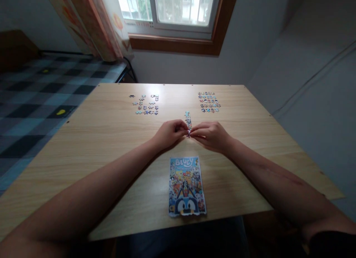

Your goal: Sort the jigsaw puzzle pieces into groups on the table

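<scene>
A narrow strip of joined jigsaw puzzle pieces (pixel 188 119) lies on the table between my hands. At its near end, my left hand (pixel 172 133) reaches in from the left, thumb and index finger pinched on the pieces there. My right hand (pixel 213 136) meets it from the right with its fingers closed together at the same spot. The fingertips nearly touch and partly hide the pieces they grip. Closer to me lies a colourful picture sheet (pixel 187 187) with "Bluey" lettering and cartoon dogs, its lower edge torn.
Loose puzzle pieces (pixel 150 107) are spread in uneven rows at the back left of the wooden table (pixel 111 124). Another group of pieces (pixel 209 101) sits in tighter rows at the back right. A checked bed (pixel 30 113) stands left of the table, below a curtain and window.
</scene>
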The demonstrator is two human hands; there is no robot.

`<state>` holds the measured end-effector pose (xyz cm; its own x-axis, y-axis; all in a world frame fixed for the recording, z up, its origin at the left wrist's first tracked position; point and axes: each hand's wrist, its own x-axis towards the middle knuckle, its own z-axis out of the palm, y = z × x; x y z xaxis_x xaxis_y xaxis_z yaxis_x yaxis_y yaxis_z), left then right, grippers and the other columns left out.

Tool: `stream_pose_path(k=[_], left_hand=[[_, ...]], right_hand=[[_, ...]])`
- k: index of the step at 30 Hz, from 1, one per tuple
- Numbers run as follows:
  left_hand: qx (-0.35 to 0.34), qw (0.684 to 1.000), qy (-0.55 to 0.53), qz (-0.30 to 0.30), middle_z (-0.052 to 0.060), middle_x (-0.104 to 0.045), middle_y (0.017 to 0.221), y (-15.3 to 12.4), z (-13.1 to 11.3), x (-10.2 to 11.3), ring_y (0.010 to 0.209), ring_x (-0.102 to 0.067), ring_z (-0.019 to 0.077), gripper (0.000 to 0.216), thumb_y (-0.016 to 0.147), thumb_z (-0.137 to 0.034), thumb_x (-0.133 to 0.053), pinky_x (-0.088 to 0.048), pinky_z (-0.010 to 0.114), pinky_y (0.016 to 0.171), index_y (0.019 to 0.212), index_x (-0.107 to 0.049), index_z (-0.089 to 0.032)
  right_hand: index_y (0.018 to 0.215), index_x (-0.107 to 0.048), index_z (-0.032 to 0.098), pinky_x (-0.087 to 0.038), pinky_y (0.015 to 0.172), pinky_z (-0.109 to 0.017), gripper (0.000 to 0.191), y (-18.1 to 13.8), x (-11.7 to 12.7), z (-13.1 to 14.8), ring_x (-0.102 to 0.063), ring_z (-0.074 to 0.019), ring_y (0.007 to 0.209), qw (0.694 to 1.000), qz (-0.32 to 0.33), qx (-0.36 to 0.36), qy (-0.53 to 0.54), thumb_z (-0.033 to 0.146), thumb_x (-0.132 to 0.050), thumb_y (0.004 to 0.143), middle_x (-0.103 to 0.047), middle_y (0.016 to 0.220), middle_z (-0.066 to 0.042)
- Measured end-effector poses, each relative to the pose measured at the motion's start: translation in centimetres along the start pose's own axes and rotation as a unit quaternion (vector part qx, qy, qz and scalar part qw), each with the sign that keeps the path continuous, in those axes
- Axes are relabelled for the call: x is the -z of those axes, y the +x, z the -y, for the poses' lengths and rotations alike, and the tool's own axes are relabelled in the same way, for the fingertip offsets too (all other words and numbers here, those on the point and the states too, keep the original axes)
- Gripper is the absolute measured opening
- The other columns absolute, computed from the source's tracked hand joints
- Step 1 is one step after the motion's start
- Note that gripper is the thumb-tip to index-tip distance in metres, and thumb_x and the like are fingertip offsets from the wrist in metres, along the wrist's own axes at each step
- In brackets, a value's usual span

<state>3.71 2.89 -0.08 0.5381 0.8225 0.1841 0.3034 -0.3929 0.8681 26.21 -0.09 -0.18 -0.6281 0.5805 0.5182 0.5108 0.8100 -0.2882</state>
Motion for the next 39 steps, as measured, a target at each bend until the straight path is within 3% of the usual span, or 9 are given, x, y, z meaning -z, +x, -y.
stream_pose_path(k=[10,16,23,39], left_hand=[[-0.06,0.981,0.167,-0.075,0.003,-0.072,0.085,-0.4,0.0,0.3,0.067,-0.058,0.0107,0.01,0.089,-0.022,-0.064,-0.05,0.027,0.069,0.087,-0.074,-0.019],[-0.132,0.944,0.292,-0.077,0.005,-0.074,0.105,-0.6,0.4,0.5,0.098,-0.061,0.0203,0.016,0.091,-0.02,-0.062,-0.051,0.041,0.092,0.098,-0.076,-0.024],[-0.155,0.943,0.293,-0.021,0.006,-0.07,0.125,-0.5,0.9,0.4,0.111,-0.06,0.022,0.027,0.093,-0.018,-0.055,-0.049,0.047,0.101,0.109,-0.075,-0.027],[-0.151,0.931,0.331,-0.012,0.006,-0.072,0.115,-0.6,1.0,0.3,0.103,-0.062,0.0228,0.031,0.087,-0.015,-0.057,-0.051,0.044,0.096,0.102,-0.08,-0.03]], right_hand=[[0.092,-0.079,0.025,-0.055,0.08,-0.03,0.017,-0.3,1.3,-0.5,-0.072,-0.016,0.088,0.999,0.026,-0.038,0.007,0.025,-0.062,0.095,-0.078,0.099,0.0],[0.092,-0.08,0.026,-0.057,0.078,-0.031,0.017,-0.5,1.1,-0.4,-0.072,-0.0161,0.084,0.997,0.029,-0.059,0.035,0.024,-0.063,0.093,-0.078,0.096,0.0],[0.094,-0.08,0.026,-0.057,0.08,-0.032,0.017,-0.4,0.2,-0.5,-0.073,-0.0167,0.086,0.998,0.029,-0.055,0.027,0.025,-0.063,0.094,-0.079,0.098,-0.001],[0.093,-0.08,0.025,-0.055,0.081,-0.032,0.016,0.2,-0.3,-0.4,-0.071,-0.018,0.087,0.998,0.033,-0.051,0.023,0.024,-0.064,0.095,-0.078,0.096,-0.003]])
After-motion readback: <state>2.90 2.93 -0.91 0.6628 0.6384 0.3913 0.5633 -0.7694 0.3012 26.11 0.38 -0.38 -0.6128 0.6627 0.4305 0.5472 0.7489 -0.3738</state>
